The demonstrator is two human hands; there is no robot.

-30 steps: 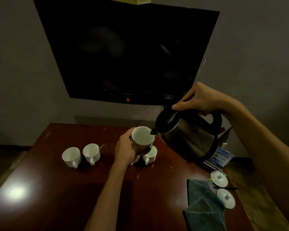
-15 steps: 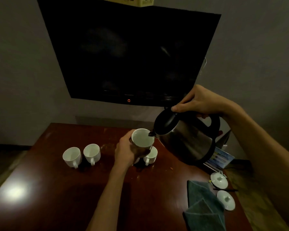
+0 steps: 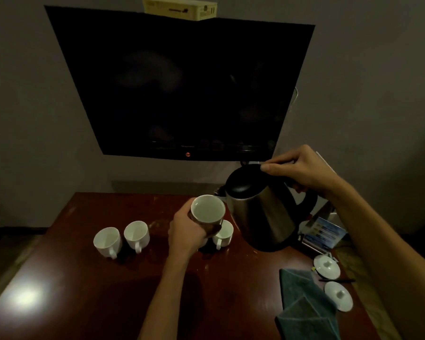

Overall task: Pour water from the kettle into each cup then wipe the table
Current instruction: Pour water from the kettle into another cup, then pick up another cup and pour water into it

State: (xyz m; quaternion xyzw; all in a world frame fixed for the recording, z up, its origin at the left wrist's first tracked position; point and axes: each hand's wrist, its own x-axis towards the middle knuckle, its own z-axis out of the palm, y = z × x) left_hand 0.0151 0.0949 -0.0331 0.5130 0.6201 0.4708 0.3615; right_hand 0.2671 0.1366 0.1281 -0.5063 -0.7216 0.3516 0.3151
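Head view. The left hand grips a cup, lifted above the table. The right hand grips the handle of the kettle, thumb on the black lid; the kettle is held nearly upright just right of the raised cup (spout near the rim, contact not discernible). A third cup stands below the raised one; two cups stand side by side at left. A folded cloth lies at lower right, beside two white lids.
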